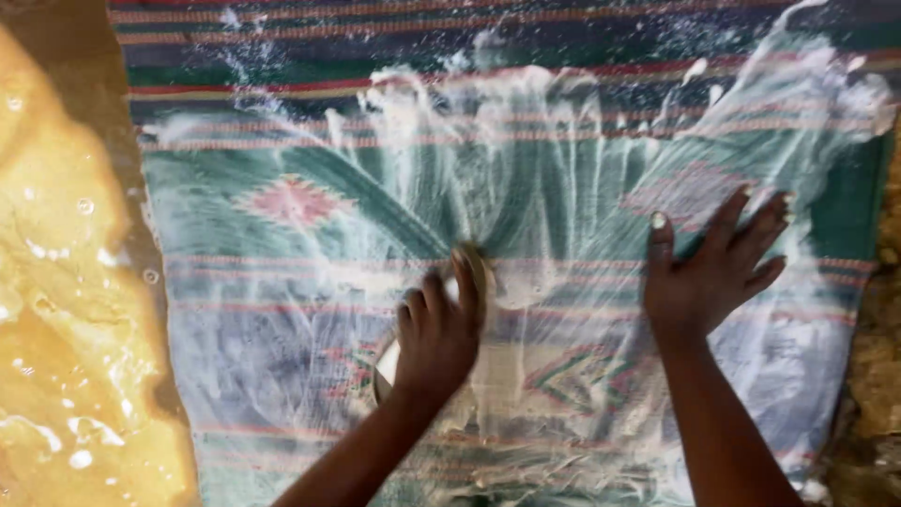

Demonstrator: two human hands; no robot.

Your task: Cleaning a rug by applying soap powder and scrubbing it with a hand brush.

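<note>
Both forearms reach in from the near edge, and my left hand (436, 340) is clamped around a pale rounded scrubbing brush (474, 282) pressed onto the middle of the striped green rug (300, 244), bearing down into the white lather (526, 141). To the brush's right, my right hand (709, 272) lies flat with fingers spread, holding nothing, apparently pinning the wet rug in place. Muddy brown water (66, 310) pools beyond the rug's left edge.

A pale scrubbing brush (469, 291) is gripped by the left hand (436, 338) on a soapy striped cloth (310, 282); the right hand (709, 268) is pressed flat. Muddy water (66, 310) is seen alongside.
</note>
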